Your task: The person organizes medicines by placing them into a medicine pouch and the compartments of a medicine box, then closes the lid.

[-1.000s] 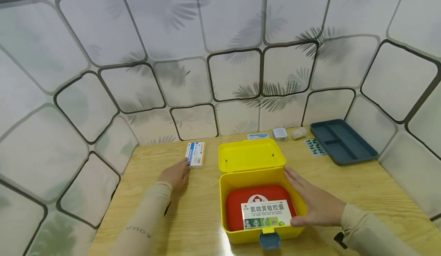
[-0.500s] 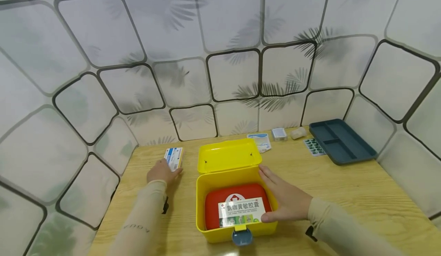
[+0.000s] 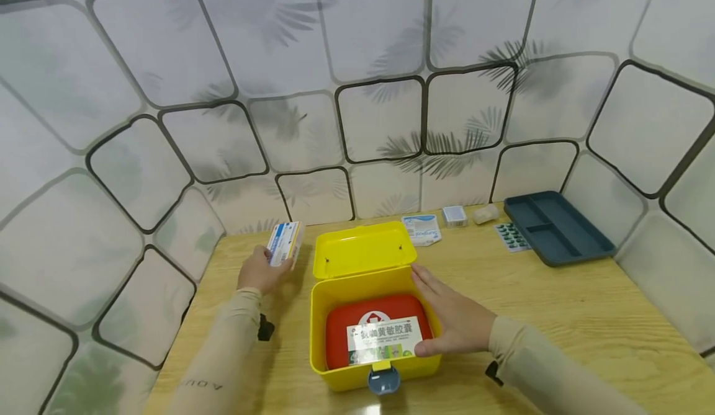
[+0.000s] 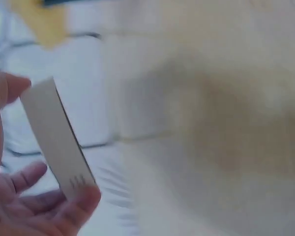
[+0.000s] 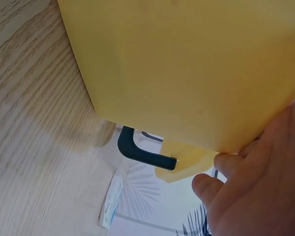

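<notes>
My left hand [image 3: 262,270] grips a small white and blue medicine box [image 3: 285,241], tilted over the left part of the table. In the left wrist view, the thumb and fingers pinch opposite ends of this carton [image 4: 56,137]. The yellow first-aid box [image 3: 341,379] stands with its lid [image 3: 365,250] folded back. Inside it are a red case [image 3: 337,322] with a white emblem and a white medicine box [image 3: 385,339] on top. My right hand [image 3: 458,323] lies spread along the yellow box's right rim, fingers straight toward the rear corner, thumb near the front.
Behind the yellow box lies a "Surgical" packet [image 3: 421,230], beside a small white box [image 3: 455,216] and a pale roll [image 3: 485,214]. A green capsule blister [image 3: 512,237] lies by the dark blue divided tray [image 3: 575,241] at right. A patterned wall [image 3: 385,123] closes off the back.
My right hand and the yellow box have moved left, uncovering more of the packet behind. My left hand has taken hold of the medicine box, drawn it left and raised it.
</notes>
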The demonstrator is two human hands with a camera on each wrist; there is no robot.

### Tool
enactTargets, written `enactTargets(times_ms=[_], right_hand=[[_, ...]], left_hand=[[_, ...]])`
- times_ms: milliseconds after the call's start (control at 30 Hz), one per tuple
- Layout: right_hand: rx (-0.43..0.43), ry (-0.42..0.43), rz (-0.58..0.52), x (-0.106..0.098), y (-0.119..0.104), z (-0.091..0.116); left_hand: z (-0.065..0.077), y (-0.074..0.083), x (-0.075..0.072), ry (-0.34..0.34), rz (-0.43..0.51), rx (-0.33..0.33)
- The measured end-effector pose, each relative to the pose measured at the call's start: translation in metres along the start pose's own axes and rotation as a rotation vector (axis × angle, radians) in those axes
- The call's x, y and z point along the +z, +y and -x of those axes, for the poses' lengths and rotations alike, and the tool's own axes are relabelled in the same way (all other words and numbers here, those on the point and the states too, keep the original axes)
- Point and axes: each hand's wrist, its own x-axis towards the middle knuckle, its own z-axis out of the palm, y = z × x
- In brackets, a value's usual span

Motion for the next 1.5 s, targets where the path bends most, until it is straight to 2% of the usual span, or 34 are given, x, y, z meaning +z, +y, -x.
enactTargets(times_ms=[167, 300, 400, 467, 600, 700, 800, 900, 1100, 1300, 1500], right_hand=[[0.009, -0.01, -0.009, -0.002, -0.001, 0.0], [0.004, -0.011, -0.017, -0.004, 0.0, -0.004], [0.002, -0.011, -0.023, -0.005, 0.002, -0.006], [0.003, -0.013, -0.028, -0.005, 0.004, -0.007], [0.013, -0.019, -0.042, -0.005, 0.006, -0.009], [0.014, -0.023, -0.048, -0.004, 0.008, -0.009], [0.01, -0.024, -0.051, -0.004, 0.008, -0.009], [0.005, -0.023, -0.052, -0.004, 0.009, -0.009], [0.027, -0.036, -0.047, -0.004, 0.007, -0.01], [0.036, -0.037, -0.038, -0.004, 0.007, -0.01], [0.036, -0.039, -0.057, -0.004, 0.009, -0.01]], left_hand=[[0.033, 0.038, -0.036, -0.029, 0.061, 0.142], [0.066, 0.07, -0.054, -0.036, 0.062, 0.331], [0.089, 0.093, -0.056, -0.051, 0.056, 0.502], [0.103, 0.105, -0.052, -0.078, 0.038, 0.6], [0.122, 0.118, -0.038, -0.171, -0.02, 0.722], [0.129, 0.12, -0.025, -0.262, -0.061, 0.775], [0.132, 0.118, -0.015, -0.346, -0.084, 0.793], [0.132, 0.117, -0.008, -0.402, -0.1, 0.812], [0.133, 0.113, 0.001, -0.434, -0.136, 0.874], [0.132, 0.114, 0.002, -0.49, -0.225, 0.853], [0.129, 0.113, 0.004, -0.497, -0.205, 0.908]])
